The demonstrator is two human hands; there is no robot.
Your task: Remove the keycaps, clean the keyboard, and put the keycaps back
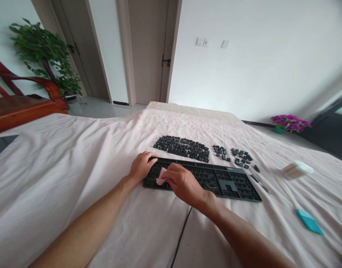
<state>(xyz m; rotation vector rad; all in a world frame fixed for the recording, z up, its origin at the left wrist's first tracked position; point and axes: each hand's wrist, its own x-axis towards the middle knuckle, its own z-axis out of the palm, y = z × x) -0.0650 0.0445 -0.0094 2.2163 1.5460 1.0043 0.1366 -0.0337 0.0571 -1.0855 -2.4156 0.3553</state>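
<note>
Keycaps (184,147) already lying off behind keyboard (204,179) on bed; left hand (141,166) bracing its left end, right hand (182,183) pinching pink cloth (161,176), wiping; most wells likely remaining.

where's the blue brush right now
In the head view the blue brush lies on the cloth-covered table at the far right, beyond the keyboard and just below the white container.

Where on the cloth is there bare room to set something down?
Wide bare cloth left of the keyboard, and nearer the person beside the cable. Crowded behind it with keycaps, and rightward by the brush.
</note>
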